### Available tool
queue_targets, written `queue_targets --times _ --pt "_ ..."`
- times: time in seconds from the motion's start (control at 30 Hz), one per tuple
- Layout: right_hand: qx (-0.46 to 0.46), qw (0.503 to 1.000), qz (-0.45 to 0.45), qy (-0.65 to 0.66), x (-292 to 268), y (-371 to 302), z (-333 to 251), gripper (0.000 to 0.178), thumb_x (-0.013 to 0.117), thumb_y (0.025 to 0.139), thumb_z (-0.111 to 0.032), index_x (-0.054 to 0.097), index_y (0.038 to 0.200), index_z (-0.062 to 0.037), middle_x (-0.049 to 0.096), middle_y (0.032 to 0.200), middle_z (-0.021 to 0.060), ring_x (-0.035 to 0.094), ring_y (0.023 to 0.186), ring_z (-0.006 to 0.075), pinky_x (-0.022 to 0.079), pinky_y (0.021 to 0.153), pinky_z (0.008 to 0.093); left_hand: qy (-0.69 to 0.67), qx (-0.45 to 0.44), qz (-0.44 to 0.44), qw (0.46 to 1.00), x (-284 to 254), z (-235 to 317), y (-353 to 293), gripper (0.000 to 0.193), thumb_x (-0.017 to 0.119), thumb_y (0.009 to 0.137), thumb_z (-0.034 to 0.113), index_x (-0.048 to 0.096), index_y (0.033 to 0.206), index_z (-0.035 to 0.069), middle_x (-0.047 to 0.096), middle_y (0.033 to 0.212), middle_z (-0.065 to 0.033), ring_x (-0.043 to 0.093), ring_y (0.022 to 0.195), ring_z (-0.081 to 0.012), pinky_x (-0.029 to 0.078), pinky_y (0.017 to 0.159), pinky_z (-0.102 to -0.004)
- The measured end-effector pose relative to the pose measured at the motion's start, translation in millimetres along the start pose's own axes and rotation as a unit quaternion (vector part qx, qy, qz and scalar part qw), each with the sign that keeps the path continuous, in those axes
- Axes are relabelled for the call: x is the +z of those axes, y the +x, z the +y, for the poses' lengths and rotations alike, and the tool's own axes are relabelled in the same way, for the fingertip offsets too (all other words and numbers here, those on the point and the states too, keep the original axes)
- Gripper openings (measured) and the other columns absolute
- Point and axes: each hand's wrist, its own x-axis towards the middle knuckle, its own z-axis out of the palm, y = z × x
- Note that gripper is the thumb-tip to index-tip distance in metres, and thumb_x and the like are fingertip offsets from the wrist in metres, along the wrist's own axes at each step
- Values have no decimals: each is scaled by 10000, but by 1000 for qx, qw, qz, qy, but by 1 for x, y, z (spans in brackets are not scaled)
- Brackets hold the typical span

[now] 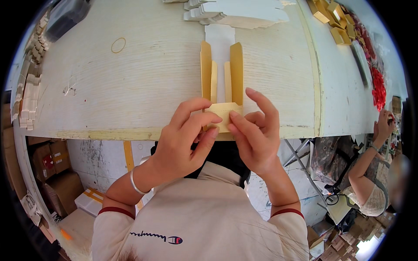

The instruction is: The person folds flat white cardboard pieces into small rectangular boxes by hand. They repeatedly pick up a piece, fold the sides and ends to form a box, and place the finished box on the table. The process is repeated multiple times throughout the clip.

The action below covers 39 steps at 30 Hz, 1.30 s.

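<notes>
In front of me on the table's near edge lies a partly folded cardboard box point(236, 74). Its gold side walls stand up along a pale base, and a long white flap stretches away from me. My left hand point(185, 135) is at the near left corner, fingers and thumb curled around the end panel. On the right side of that same end panel point(223, 114), my right hand point(257, 132) grips with the fingertips low on the panel, while one finger is raised beside the right wall. The undersides of both grips are hidden.
A stack of flat white cartons point(237, 13) lies at the far middle. A rubber band point(118, 45) rests at the far left. Folded gold boxes point(335, 19) and red items point(378, 89) are at the far right. Another person point(365, 182) works at the right.
</notes>
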Motion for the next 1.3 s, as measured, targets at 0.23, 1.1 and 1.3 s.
queue_targets --times 0.23,1.1,1.3 --pt "-153 971 -80 -168 -9 3 10 309 695 716 -69 622 995 42 578 1053 140 513 654 185 423 533 273 196 168 8 966 4 -1 -3 253 710 770 4 638 1003 -62 595 1043 -132 574 662 -183 496 561 -285" --pt "77 970 -230 -18 -17 24 -15 309 680 721 43 648 1004 -78 498 872 79 557 699 256 441 570 355 172 115 -54 977 -12 3 2 280 642 704 -66 578 973 -21 561 793 -91 518 637 -218 445 516 -301" --pt "93 971 -217 -28 -10 19 -15 282 697 738 26 646 1003 -56 542 905 82 579 739 271 475 622 351 217 107 -50 969 -5 13 0 283 628 700 -68 580 974 -21 547 762 -91 513 641 -221 443 507 -302"
